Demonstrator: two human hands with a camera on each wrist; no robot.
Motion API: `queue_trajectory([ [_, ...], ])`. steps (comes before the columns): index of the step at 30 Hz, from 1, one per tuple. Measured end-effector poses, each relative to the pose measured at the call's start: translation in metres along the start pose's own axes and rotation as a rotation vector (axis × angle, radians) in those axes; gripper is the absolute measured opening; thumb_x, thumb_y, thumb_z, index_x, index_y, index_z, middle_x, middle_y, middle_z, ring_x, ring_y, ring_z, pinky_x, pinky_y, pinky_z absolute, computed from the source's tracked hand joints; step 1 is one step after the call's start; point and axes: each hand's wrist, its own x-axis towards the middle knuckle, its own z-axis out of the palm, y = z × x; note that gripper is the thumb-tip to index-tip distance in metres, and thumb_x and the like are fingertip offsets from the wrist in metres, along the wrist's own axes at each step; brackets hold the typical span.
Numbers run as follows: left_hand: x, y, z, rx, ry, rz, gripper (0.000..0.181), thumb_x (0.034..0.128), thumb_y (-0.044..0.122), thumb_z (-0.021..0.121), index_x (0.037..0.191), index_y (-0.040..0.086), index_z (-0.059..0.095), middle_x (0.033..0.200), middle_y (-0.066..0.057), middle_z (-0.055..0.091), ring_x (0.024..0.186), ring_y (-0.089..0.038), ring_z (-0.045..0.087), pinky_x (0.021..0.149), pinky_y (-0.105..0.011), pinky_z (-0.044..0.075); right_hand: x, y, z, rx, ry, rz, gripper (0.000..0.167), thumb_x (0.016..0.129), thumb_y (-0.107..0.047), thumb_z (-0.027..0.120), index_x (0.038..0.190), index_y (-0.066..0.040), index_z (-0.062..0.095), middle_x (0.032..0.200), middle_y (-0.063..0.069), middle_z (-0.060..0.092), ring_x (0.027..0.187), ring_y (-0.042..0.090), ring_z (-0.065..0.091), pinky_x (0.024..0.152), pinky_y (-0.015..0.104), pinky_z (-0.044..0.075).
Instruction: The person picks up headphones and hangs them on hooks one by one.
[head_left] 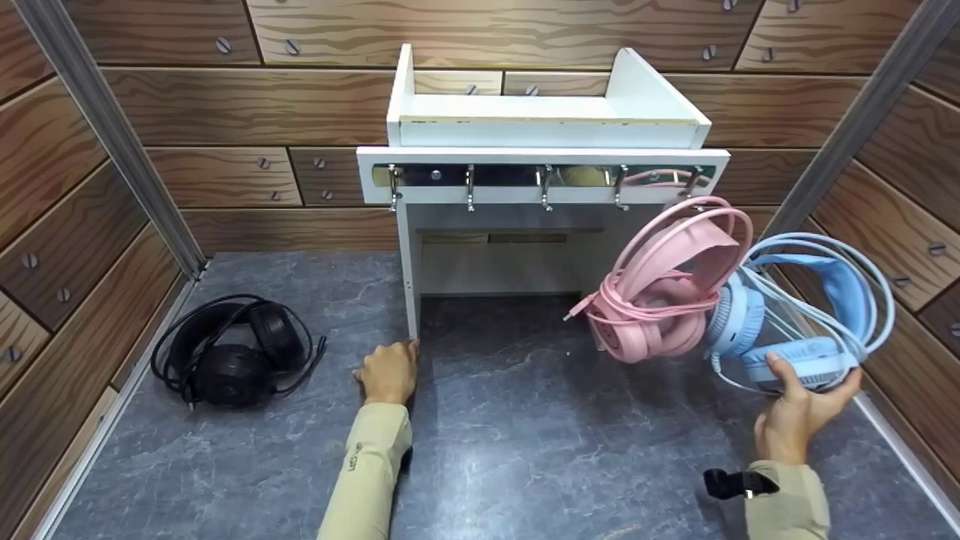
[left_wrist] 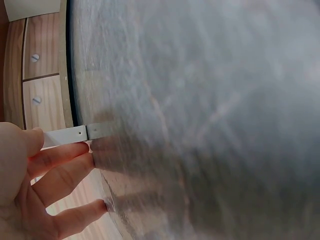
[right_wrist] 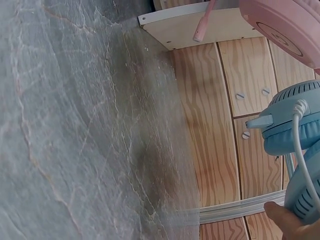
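Note:
My right hand (head_left: 799, 412) grips a pair of light blue headphones (head_left: 806, 361) by one ear cup, off the table at the right. Its cable is looped about the headband. Just left of it, pink headphones (head_left: 652, 319) hang by the headband at the right end of the white hook rack (head_left: 544, 196); their cable is wound round them. My left hand (head_left: 386, 373) holds the lower front edge of the rack's left side panel (left_wrist: 65, 136), thumb on one side and fingers on the other. The right wrist view shows only part of my right hand (right_wrist: 287, 220).
Black headphones (head_left: 236, 375) with a coiled cable lie on the grey marbled table (head_left: 480, 457) at the left. The rack has several metal hooks (head_left: 470, 187) and a top shelf (head_left: 517, 106). Wood-patterned walls (head_left: 247, 105) enclose the table at the back and sides.

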Motion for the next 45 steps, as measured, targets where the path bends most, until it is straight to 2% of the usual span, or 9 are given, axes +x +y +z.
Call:
queue_trajectory([
  [7,0.0,-0.001,-0.001,0.004,-0.006,-0.003,0.037,0.1015,0.031,0.06,0.093,-0.001,0.077,0.095,-0.03,0.071,0.087,-0.054,0.069,0.074,-0.075,0.047,-0.001,0.0,-0.001,0.035,-0.007,0.004,0.102,0.071,0.032,0.067,0.154,-0.014,0.029,0.148,0.01,0.035,0.126,0.024,0.044,0.084,0.024,0.055],
  [15,-0.001,0.0,-0.001,0.0,-0.015,-0.007,0.037,0.102,0.031,0.06,0.095,0.0,0.077,0.096,-0.029,0.072,0.088,-0.054,0.068,0.077,-0.077,0.046,-0.003,0.0,-0.006,0.047,-0.002,-0.013,0.101,0.07,0.032,0.067,0.153,-0.012,0.03,0.148,0.011,0.036,0.127,0.024,0.044,0.086,0.025,0.055],
  [25,-0.001,-0.003,0.0,0.003,-0.003,0.015,0.036,0.1027,0.03,0.057,0.092,0.002,0.076,0.095,-0.029,0.072,0.086,-0.054,0.068,0.073,-0.073,0.047,-0.006,-0.001,-0.008,0.086,-0.002,-0.01,0.099,0.071,0.032,0.066,0.153,-0.011,0.03,0.148,0.011,0.035,0.126,0.024,0.044,0.084,0.025,0.055],
  [33,-0.001,-0.002,0.0,0.012,-0.012,-0.007,0.039,0.1029,0.032,0.057,0.092,-0.001,0.076,0.097,-0.029,0.071,0.087,-0.053,0.068,0.071,-0.07,0.048,-0.007,-0.003,-0.011,0.101,0.006,0.01,0.1,0.072,0.032,0.065,0.154,-0.014,0.03,0.148,0.011,0.037,0.123,0.024,0.046,0.083,0.026,0.056],
  [39,-0.001,0.0,0.001,0.01,-0.028,-0.013,0.041,0.1031,0.032,0.057,0.093,-0.003,0.076,0.097,-0.03,0.071,0.089,-0.053,0.068,0.076,-0.074,0.047,-0.011,-0.004,-0.015,0.119,0.008,0.035,0.1,0.075,0.03,0.065,0.155,-0.017,0.028,0.146,0.01,0.037,0.12,0.024,0.048,0.08,0.029,0.058],
  [45,0.0,0.0,0.001,0.006,-0.021,-0.014,0.04,0.1029,0.032,0.058,0.092,-0.002,0.077,0.097,-0.03,0.071,0.089,-0.053,0.068,0.075,-0.074,0.046,-0.013,-0.005,-0.014,0.127,0.0,0.055,0.102,0.076,0.028,0.065,0.157,-0.02,0.025,0.148,0.009,0.035,0.12,0.025,0.048,0.079,0.03,0.058],
])
